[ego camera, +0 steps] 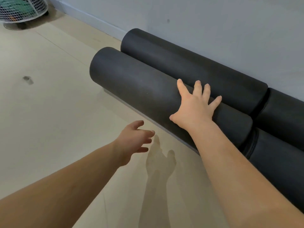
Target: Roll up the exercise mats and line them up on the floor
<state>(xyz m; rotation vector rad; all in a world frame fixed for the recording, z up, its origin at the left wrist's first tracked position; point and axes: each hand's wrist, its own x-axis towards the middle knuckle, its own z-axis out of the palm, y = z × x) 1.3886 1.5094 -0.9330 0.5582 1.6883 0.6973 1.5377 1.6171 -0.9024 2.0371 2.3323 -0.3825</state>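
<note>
Several dark grey rolled mats lie on the pale floor along the wall. The near front roll (131, 83) lies side by side with a back roll (189, 63) that rests against the wall. Two more rolls continue the rows to the right, one at the back (283, 116) and one in front (276, 162). My right hand (195, 107) lies flat on top of the near front roll, fingers spread. My left hand (134, 140) hovers above the floor just in front of that roll, fingers apart, holding nothing.
A white wire-guard fan (21, 9) stands on the floor at the far left corner. The grey wall (213, 22) runs diagonally behind the mats. A dark smudge (28, 79) marks the pale floor at left.
</note>
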